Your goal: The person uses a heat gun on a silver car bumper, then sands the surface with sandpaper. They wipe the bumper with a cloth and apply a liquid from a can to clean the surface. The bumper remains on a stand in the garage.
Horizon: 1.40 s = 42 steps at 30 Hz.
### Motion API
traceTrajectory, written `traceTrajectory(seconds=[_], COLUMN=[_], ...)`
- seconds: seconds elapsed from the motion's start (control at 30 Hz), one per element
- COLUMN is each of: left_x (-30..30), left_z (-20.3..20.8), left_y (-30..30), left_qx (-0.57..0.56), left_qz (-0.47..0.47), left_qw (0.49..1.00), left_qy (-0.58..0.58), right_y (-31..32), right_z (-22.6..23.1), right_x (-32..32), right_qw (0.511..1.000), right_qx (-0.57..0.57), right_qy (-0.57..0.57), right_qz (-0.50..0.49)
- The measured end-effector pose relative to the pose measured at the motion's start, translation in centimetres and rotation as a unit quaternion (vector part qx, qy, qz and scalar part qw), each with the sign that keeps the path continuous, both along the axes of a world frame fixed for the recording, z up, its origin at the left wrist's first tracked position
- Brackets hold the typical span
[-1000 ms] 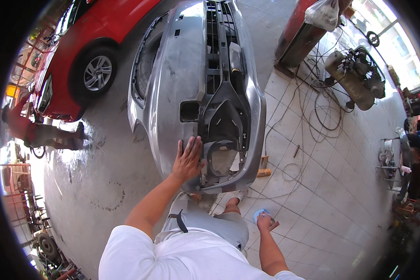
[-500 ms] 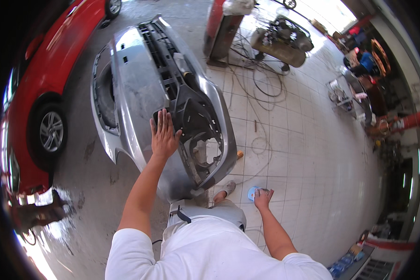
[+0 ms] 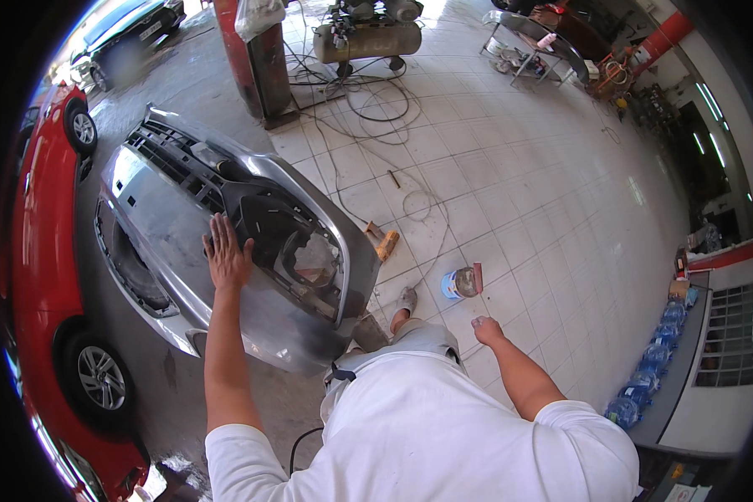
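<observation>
A grey car bumper (image 3: 176, 222) stands in front of me to the left, its surface dull and patchy in places. My left hand (image 3: 228, 258) lies on it with the fingers stretched out, close to the dark opening. On the right, my right hand (image 3: 487, 330) is closed in mid-air, and whatever its fingers may hold is hidden. Just beyond that hand a small blue and white bucket (image 3: 452, 285) sits on the tiles. A reddish flat block (image 3: 478, 278) rests at the bucket's right rim.
A red car (image 3: 46, 259) is parked along the left. Past the bumper stand a red post (image 3: 247, 63) and an air compressor (image 3: 368, 43), with hoses (image 3: 385, 113) on the floor. A yellow-orange tool (image 3: 386, 244) lies by the bumper. Blue water bottles (image 3: 654, 360) line the right side.
My right hand has drawn back from the bucket towards me. My left hand stays flat on the bumper. The whole view has swung to the right.
</observation>
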State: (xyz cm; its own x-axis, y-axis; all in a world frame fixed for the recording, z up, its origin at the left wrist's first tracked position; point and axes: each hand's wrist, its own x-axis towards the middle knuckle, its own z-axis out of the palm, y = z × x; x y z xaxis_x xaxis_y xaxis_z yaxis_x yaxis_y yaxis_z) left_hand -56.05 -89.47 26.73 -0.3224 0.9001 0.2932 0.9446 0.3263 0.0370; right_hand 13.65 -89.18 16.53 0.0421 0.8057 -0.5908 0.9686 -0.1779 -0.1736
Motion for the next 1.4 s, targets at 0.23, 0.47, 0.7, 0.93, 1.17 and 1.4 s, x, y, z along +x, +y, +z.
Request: traceTrajectory(seconds=[0.23,0.47,0.7,0.93,1.17,1.4], left_x=[8.3,-0.3,-1.5,23.2,47.0,38.7], left_z=[-2.3,1.9,5.7,-4.7,-3.0,2.5], left_y=[-2.3,2.6,-3.0,-27.5,-41.0,-31.5], left_qx=[-0.1,-0.002,0.353,0.112,-0.031,0.156], left_qz=[-0.078,0.013,0.199,0.472,0.735,0.708], left_qw=[0.992,1.0,0.909,0.806,0.578,0.614], left_qy=[-0.011,0.023,-0.097,-0.339,-0.354,-0.311], right_y=[0.0,4.5,19.3,27.0,28.9,29.7], right_z=[0.4,0.4,6.2,15.4,13.9,15.4], right_x=[2.4,-4.4,-24.8,-58.0,-76.5,-75.5], right_qw=[1.0,0.998,0.895,0.722,0.792,0.742], right_qx=[0.003,0.001,0.246,0.273,0.259,0.312], right_qy=[-0.007,0.054,0.324,0.527,0.347,0.499], right_qz=[-0.027,0.03,0.183,0.356,0.43,0.322])
